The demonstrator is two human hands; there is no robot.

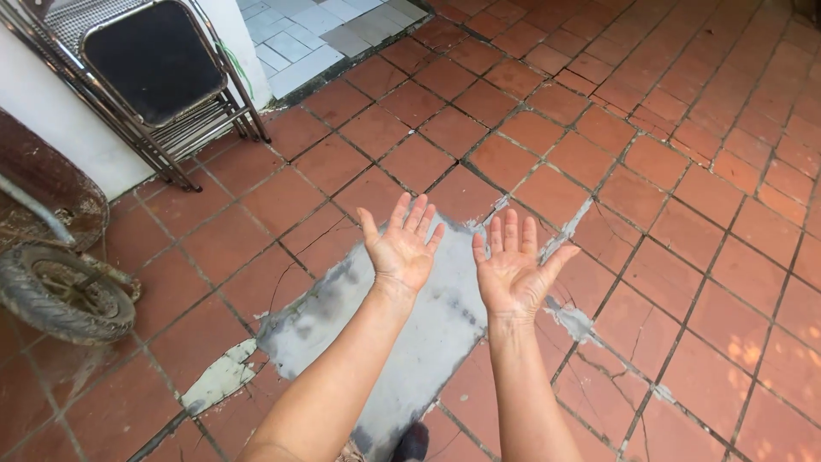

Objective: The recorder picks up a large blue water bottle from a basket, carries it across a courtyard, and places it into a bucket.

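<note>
Both of my arms reach forward over a red tiled floor. My left hand (402, 248) is held palm up with its fingers spread and nothing in it. Beside it, a little to the right, my right hand (513, 267) is also palm up, fingers apart and empty. The two hands do not touch. Under them lies a grey cement patch (428, 342) set into the red tiles (599, 128).
Folded metal chairs (154, 68) with dark seats lean against a white wall at the upper left. A muddy wheelbarrow wheel (60, 295) stands at the left edge. Pale grey tiles (316, 34) start beyond the chairs. A dark shoe tip (412, 443) shows at the bottom.
</note>
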